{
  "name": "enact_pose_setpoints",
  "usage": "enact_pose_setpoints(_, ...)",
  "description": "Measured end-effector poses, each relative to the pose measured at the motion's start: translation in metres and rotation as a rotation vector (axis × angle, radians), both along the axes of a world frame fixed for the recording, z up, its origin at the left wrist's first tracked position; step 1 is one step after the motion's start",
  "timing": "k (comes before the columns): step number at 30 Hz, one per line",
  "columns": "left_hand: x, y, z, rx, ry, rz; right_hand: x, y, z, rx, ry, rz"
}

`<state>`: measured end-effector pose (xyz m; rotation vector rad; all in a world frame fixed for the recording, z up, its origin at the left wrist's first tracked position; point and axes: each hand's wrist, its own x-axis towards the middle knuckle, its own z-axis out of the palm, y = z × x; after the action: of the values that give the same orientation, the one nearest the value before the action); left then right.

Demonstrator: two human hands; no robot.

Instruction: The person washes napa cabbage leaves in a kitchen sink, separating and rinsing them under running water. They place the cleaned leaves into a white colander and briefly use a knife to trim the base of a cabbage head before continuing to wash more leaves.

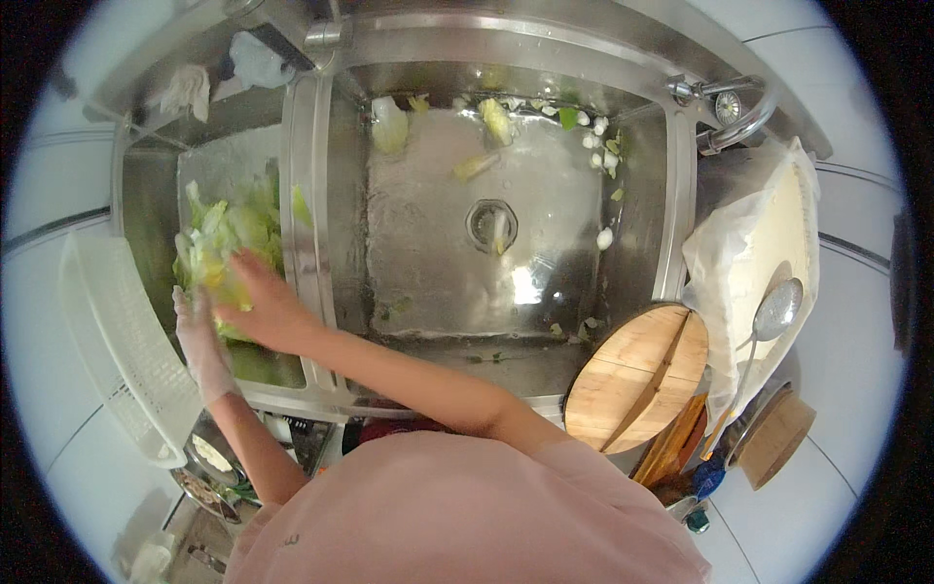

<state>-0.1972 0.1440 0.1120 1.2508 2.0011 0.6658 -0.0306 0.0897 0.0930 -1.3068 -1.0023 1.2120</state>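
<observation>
Leafy greens [219, 230], perhaps lettuce or cabbage, lie heaped in the left basin of a steel sink [309, 219]. My left hand [203, 339], in a thin translucent glove, is at the near left side of the heap, against the leaves. Blurred by motion, my right hand [266, 306] reaches over the divider onto the same heap; its fingertips touch the leaves, and whether it grips any does not show. One green leaf [300, 206] rests on the divider. Loose leaf pieces [498, 122] and small white bits [604, 238] are scattered in the larger right basin.
A white plastic basket [135, 358] leans at the left of the sink. On the right stand a round wooden lid [635, 379], a plastic-lined container [792, 241] with a metal ladle [777, 310], and a faucet [740, 131]. White cloths [259, 62] hang at the back left.
</observation>
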Motion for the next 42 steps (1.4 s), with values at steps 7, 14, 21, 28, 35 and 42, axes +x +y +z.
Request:
enact_pose_setpoints(7, 0.193, -0.02, -0.006, 0.098, -0.154, -0.499, 0.216, -0.101, -0.115, -0.418, -1.044, -0.806)
enact_pose_setpoints(14, 0.342, 0.072, -0.192, 0.266, 0.363, -0.7, 0.286, -0.153, -0.226, -0.704, 0.265, -0.708)
enact_pose_setpoints(21, 0.34, 0.126, -0.274, -0.385, 0.428, -1.012, 0.374, -0.021, -0.221, -0.024, -0.826, -0.694)
enact_pose_setpoints(28, 0.373, 0.006, -0.165, -0.822, -1.025, -0.317, 0.306, -0.017, -0.254, -0.237, 0.335, -0.713)
enact_pose_setpoints(35, 0.32, -0.075, -0.149, -0.673, -1.126, -0.189, 0.211, -0.079, -0.179, -0.323, -0.385, -0.775)
enact_pose_setpoints(42, 0.218, -0.107, -0.009, -0.228, -0.763, -0.273, 0.113, -0.081, -0.034, 0.101, -0.047, -0.673)
